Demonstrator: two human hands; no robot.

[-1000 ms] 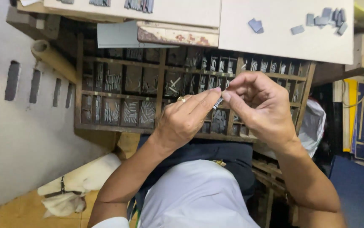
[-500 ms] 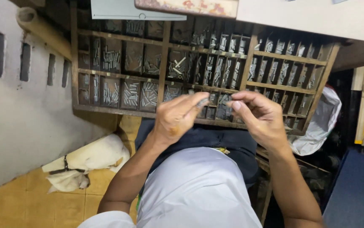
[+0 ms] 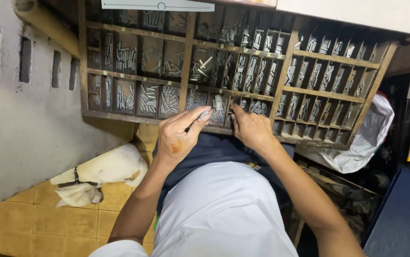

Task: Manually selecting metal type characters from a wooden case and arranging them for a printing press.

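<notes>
A wooden type case with many small compartments of grey metal type pieces lies in front of me. My left hand hovers over its near edge and pinches a short row of metal type pieces between thumb and fingers. My right hand reaches into a compartment near the front middle of the case, its fingertips down among the pieces there; whether it grips one is hidden.
A grey wall with dark slots runs along the left. A white dog with a dark harness lies on the yellow tiled floor by my left leg. A white plastic bag hangs under the case's right corner. A blue surface is at the lower right.
My hands were together above the case, both at the small type pieces. Now the right hand has dropped into a front compartment while the left keeps the pieces. The view has tilted downward.
</notes>
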